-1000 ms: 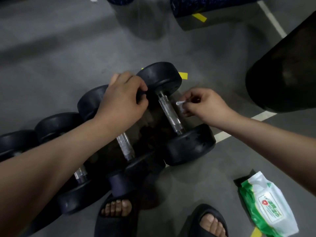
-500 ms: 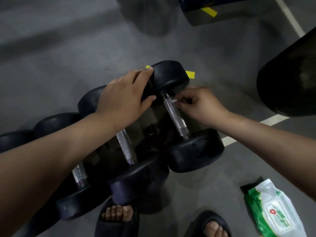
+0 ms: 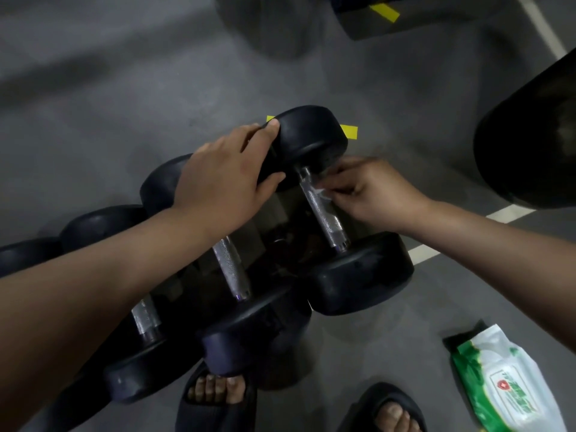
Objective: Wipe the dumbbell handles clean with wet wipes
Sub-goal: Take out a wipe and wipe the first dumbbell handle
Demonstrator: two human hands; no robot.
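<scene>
Several black dumbbells lie side by side on the grey floor. The rightmost dumbbell (image 3: 358,272) has a knurled silver handle (image 3: 324,213). My left hand (image 3: 224,182) grips its far head (image 3: 311,138), fingers over the top and thumb on the inner face. My right hand (image 3: 371,194) pinches a small white wet wipe (image 3: 321,192) against the upper part of that handle. The neighbouring dumbbell's handle (image 3: 232,269) shows below my left forearm.
A green and white wet wipe pack (image 3: 505,385) lies on the floor at the lower right. My feet in black slippers (image 3: 218,400) stand just before the dumbbells. A large black shape (image 3: 530,138) stands at the right. Yellow tape and white lines mark the floor.
My left hand has opened from a fist and spread over the far head of the rightmost dumbbell. My right hand has brought the wipe onto the handle's upper part.
</scene>
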